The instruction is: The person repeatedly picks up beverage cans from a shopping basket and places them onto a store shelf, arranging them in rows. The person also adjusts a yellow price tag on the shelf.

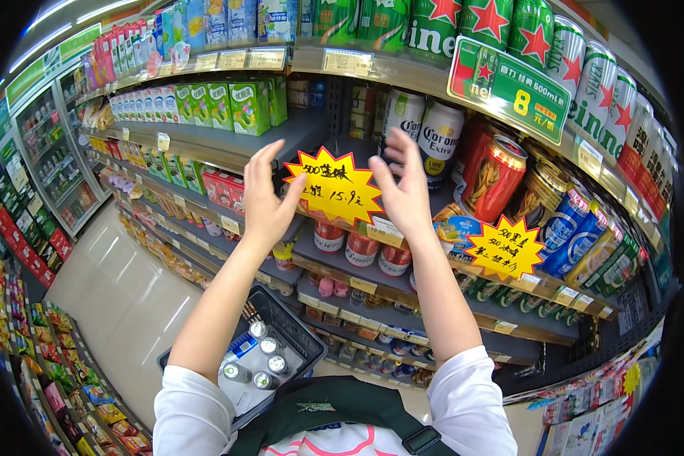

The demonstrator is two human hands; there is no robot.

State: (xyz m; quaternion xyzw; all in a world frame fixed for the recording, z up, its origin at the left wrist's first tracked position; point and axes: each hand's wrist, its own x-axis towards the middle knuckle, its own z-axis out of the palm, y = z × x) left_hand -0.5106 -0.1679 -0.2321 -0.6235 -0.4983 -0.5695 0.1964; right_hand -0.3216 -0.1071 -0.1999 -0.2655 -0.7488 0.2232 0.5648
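Both hands are raised before a shop shelf, one on each side of a yellow starburst price sign (335, 185) with handwriting. My left hand (271, 191) has its fingers apart at the sign's left side, the thumb near or over its edge; whether it touches cannot be told. My right hand (400, 179) is at the sign's right side, fingers spread and slightly curled, with nothing seen in it. Behind the right hand stand tall Corona Extra cans (440, 137). Below the sign, red and white cans (360, 249) stand on a lower shelf.
On the floor below my arms, a dark plastic crate (316, 342) holds several cans (268, 345). Green drink cartons (249, 108) stand at left. Heineken cans (530, 34) line the upper shelf, with a green price sign (510, 88) jutting out. Snack racks (62, 365) border the aisle.
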